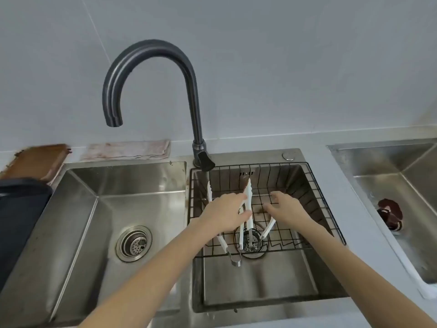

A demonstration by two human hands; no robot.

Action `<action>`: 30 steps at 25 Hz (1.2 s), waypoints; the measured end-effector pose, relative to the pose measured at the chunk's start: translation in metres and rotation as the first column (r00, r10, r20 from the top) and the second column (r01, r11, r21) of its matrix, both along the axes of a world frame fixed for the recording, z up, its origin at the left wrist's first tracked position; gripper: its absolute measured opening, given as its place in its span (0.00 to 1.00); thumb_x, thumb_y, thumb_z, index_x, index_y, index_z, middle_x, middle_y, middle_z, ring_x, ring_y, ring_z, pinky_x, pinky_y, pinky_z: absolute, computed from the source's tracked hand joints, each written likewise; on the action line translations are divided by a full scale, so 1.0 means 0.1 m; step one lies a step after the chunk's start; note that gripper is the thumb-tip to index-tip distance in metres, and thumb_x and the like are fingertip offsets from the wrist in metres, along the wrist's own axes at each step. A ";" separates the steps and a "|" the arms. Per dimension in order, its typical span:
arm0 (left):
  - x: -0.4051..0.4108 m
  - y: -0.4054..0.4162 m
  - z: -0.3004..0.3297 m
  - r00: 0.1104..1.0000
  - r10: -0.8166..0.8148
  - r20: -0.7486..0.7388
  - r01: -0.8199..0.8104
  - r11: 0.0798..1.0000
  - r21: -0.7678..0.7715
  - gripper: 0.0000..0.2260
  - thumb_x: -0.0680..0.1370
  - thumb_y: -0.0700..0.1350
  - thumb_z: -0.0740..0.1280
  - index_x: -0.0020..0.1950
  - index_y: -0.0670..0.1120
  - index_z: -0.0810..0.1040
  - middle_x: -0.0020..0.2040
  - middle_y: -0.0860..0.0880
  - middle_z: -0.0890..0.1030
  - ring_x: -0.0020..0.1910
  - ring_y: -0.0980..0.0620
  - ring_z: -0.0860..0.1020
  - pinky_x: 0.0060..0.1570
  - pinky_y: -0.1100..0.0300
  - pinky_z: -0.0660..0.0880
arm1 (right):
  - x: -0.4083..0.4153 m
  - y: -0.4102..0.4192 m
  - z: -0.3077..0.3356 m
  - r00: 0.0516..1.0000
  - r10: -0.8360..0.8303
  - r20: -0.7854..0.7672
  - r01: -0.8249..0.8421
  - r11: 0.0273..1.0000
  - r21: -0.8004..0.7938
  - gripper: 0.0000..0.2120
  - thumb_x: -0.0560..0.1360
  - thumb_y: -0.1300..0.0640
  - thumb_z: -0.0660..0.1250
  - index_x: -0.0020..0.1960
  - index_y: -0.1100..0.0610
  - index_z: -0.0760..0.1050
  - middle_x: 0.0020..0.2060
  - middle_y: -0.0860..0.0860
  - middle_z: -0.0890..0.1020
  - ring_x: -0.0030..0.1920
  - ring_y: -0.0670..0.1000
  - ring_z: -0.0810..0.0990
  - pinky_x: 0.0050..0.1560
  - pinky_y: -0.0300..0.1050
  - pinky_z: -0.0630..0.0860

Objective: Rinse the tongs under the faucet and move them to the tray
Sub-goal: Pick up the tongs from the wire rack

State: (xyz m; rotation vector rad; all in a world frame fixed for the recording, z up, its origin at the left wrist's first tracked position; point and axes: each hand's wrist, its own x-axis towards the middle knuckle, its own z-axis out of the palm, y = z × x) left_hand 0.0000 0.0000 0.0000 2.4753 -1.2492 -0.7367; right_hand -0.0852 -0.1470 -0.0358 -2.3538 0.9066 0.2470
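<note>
In the right basin, over the wire rack (307, 185), the left hand (224, 215) pinches white tongs (247, 204) between thumb and fingers. The right hand (287, 210) hovers beside them, fingers loosely spread, holding nothing.

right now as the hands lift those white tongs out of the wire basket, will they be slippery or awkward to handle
Probably awkward: the white plastic-tipped tongs splay open in a V, so the arms may spring apart unless pinched. Likely light, given thin arms. Possibly slippery, and the tips could snag on the black wire basket. The left hand seems to be gripping them.
</note>
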 end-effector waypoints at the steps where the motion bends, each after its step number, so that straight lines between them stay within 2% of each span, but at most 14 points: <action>1: -0.03 -0.04 -0.04 1.000 0.002 -0.016 -0.002 1.000 0.028 0.23 0.79 0.53 0.57 0.72 0.46 0.63 0.67 0.45 0.73 0.65 0.45 0.71 0.59 0.50 0.71 | -0.01 -0.02 -0.03 0.999 -0.030 -0.023 0.030 1.000 0.005 0.26 0.77 0.51 0.60 0.70 0.62 0.63 0.63 0.59 0.75 0.61 0.57 0.75 0.58 0.48 0.71; 4: -0.10 -0.13 -0.23 0.998 0.035 -0.054 -0.031 0.996 0.084 0.26 0.78 0.54 0.58 0.73 0.44 0.60 0.67 0.43 0.73 0.65 0.45 0.72 0.60 0.49 0.73 | -0.05 -0.05 -0.17 0.990 -0.108 -0.095 0.113 0.992 0.048 0.22 0.77 0.52 0.60 0.65 0.65 0.68 0.60 0.61 0.75 0.60 0.59 0.74 0.56 0.48 0.71; 8: -0.15 -0.25 -0.42 0.992 0.114 -0.052 -0.106 0.986 0.131 0.23 0.78 0.55 0.59 0.68 0.43 0.65 0.61 0.44 0.75 0.57 0.44 0.75 0.50 0.50 0.75 | -0.04 -0.09 -0.37 0.946 -0.277 -0.167 0.306 0.935 0.181 0.23 0.76 0.52 0.60 0.64 0.68 0.67 0.59 0.63 0.77 0.59 0.60 0.76 0.52 0.46 0.72; 10: -0.19 -0.27 -0.48 0.990 0.141 -0.019 -0.137 0.978 0.156 0.22 0.77 0.56 0.59 0.66 0.43 0.66 0.60 0.44 0.76 0.56 0.44 0.76 0.45 0.52 0.73 | -0.06 -0.07 -0.45 0.931 -0.296 -0.216 0.343 0.909 0.235 0.23 0.76 0.52 0.60 0.63 0.68 0.69 0.59 0.62 0.78 0.57 0.59 0.77 0.48 0.44 0.73; 13: -0.24 -0.28 -0.55 0.989 0.146 0.039 -0.150 0.978 0.147 0.22 0.77 0.54 0.60 0.68 0.43 0.65 0.64 0.45 0.73 0.60 0.43 0.75 0.49 0.51 0.73 | -0.06 -0.02 -0.48 0.925 -0.310 -0.218 0.360 0.899 0.249 0.18 0.76 0.55 0.61 0.60 0.67 0.73 0.57 0.61 0.80 0.54 0.57 0.78 0.46 0.43 0.75; 16: -0.26 -0.28 -0.55 0.988 0.142 0.057 -0.148 0.982 0.120 0.17 0.78 0.50 0.60 0.63 0.43 0.68 0.59 0.44 0.77 0.56 0.43 0.77 0.47 0.51 0.74 | -0.05 0.00 -0.45 0.904 -0.380 -0.197 0.424 0.859 0.286 0.17 0.75 0.57 0.63 0.58 0.67 0.73 0.56 0.61 0.80 0.51 0.56 0.78 0.37 0.40 0.74; 19: -0.26 -0.26 -0.55 0.986 0.168 0.021 -0.169 0.983 0.068 0.13 0.77 0.48 0.61 0.57 0.42 0.69 0.52 0.43 0.79 0.50 0.43 0.78 0.42 0.53 0.73 | -0.06 0.02 -0.43 0.894 -0.418 -0.158 0.447 0.840 0.307 0.14 0.74 0.57 0.64 0.53 0.66 0.75 0.53 0.61 0.82 0.53 0.57 0.81 0.44 0.43 0.77; 21: -0.28 -0.23 -0.53 0.984 0.179 0.008 -0.179 0.984 0.023 0.14 0.78 0.48 0.61 0.61 0.43 0.68 0.53 0.44 0.78 0.51 0.44 0.78 0.42 0.55 0.73 | -0.06 0.04 -0.38 0.895 -0.426 -0.130 0.445 0.836 0.320 0.10 0.74 0.57 0.64 0.48 0.64 0.75 0.49 0.60 0.84 0.47 0.56 0.83 0.35 0.36 0.76; 23: -0.30 -0.18 -0.51 0.976 0.216 -0.020 -0.217 0.975 -0.040 0.18 0.78 0.48 0.61 0.66 0.44 0.66 0.57 0.45 0.77 0.53 0.45 0.78 0.44 0.56 0.72 | -0.07 0.08 -0.32 0.902 -0.424 -0.082 0.426 0.845 0.322 0.12 0.74 0.58 0.64 0.52 0.66 0.75 0.44 0.58 0.83 0.34 0.49 0.81 0.22 0.29 0.70; 24: -0.31 -0.15 -0.49 0.970 0.237 -0.043 -0.240 0.967 -0.084 0.19 0.77 0.48 0.61 0.67 0.45 0.65 0.59 0.47 0.76 0.53 0.46 0.77 0.46 0.56 0.73 | -0.07 0.10 -0.30 0.902 -0.429 -0.052 0.421 0.846 0.327 0.13 0.74 0.58 0.65 0.54 0.66 0.74 0.42 0.57 0.82 0.31 0.48 0.78 0.19 0.28 0.69; 28: -0.28 0.05 -0.41 0.939 0.305 -0.157 -0.338 0.902 -0.269 0.24 0.76 0.48 0.64 0.71 0.49 0.62 0.65 0.51 0.74 0.51 0.50 0.79 0.54 0.55 0.76 | 0.00 0.23 -0.19 0.914 -0.397 0.086 0.365 0.895 0.257 0.16 0.74 0.58 0.64 0.60 0.62 0.71 0.52 0.57 0.81 0.39 0.48 0.76 0.30 0.32 0.70; 30: -0.24 0.19 -0.36 0.911 0.349 -0.218 -0.404 0.860 -0.313 0.26 0.76 0.48 0.64 0.72 0.49 0.61 0.67 0.51 0.73 0.48 0.51 0.79 0.56 0.58 0.75 | 0.06 0.34 -0.09 0.915 -0.369 0.163 0.323 0.913 0.250 0.18 0.74 0.57 0.65 0.62 0.61 0.70 0.51 0.55 0.81 0.39 0.47 0.75 0.31 0.32 0.70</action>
